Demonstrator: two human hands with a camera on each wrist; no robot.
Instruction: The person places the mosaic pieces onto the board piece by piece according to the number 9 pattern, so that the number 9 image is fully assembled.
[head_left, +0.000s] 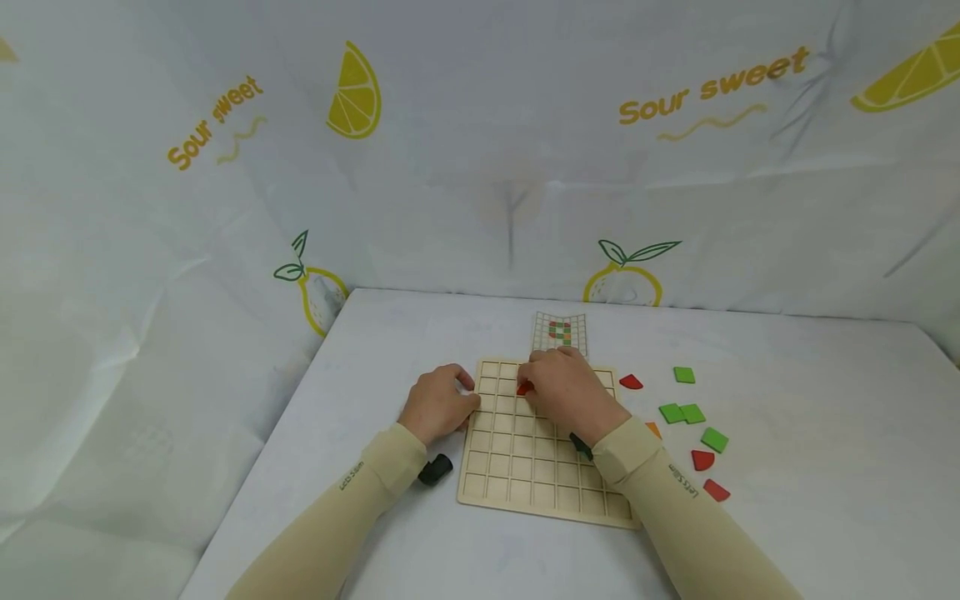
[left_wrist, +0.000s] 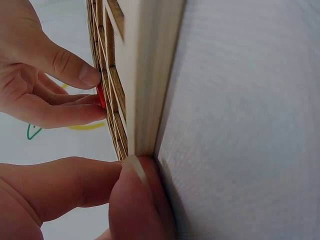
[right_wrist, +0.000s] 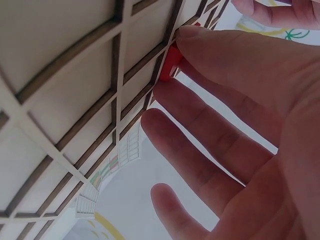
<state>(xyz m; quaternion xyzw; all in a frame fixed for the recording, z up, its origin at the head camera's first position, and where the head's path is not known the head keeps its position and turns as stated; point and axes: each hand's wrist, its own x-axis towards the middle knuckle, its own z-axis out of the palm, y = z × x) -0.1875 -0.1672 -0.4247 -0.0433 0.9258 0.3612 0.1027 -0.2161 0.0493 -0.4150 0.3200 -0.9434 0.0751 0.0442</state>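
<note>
A pale wooden grid board (head_left: 502, 467) lies flat in front of me, its square cells divided by raised ribs. At its left edge is my left hand (head_left: 438, 402); the left wrist view shows thumb and forefinger pinching the board's rim. Over the upper part of the board, my right hand (head_left: 573, 392) pinches a small red tile (right_wrist: 171, 62) between thumb and forefinger, low against the cells. The right hand's other fingers are spread and partly extended. From above, most of that tile is hidden under the hand.
A pattern card (head_left: 577, 329) with a small coloured grid stands behind the board. To the right lie several green square tiles (head_left: 684, 375), red rounded tiles (head_left: 631, 382) and a partly covered orange tile (head_left: 653, 429). White cloth printed with lemons hangs behind the table (head_left: 825, 417).
</note>
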